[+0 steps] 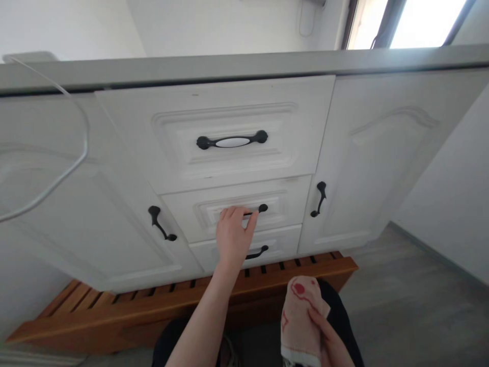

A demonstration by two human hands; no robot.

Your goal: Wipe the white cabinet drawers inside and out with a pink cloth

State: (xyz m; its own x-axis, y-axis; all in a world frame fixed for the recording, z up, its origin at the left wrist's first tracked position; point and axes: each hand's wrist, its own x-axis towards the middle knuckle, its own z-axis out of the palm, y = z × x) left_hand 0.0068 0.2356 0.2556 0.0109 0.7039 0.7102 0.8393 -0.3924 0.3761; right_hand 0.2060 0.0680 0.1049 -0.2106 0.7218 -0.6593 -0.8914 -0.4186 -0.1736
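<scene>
My left hand [234, 237] is closed around the black handle [263, 208] of the middle drawer [290, 199], its fingers covering most of that handle. The middle drawer front sits flush with the cabinet. Low at the right, my right hand [324, 326] holds a pink towel [303, 311] with red markings and a pale edge, bunched near my knee. Above the left hand is the top drawer [175, 137] with its black and white handle [232, 141]. Partly behind my left wrist is the bottom drawer's handle [257, 252].
Cabinet doors with black handles flank the drawers, one at left [162, 224] and one at right [319, 199]. A white cable [84, 137] hangs over the left door. The cabinet stands on a slatted wooden platform [126, 318]. A window [424, 25] is at upper right.
</scene>
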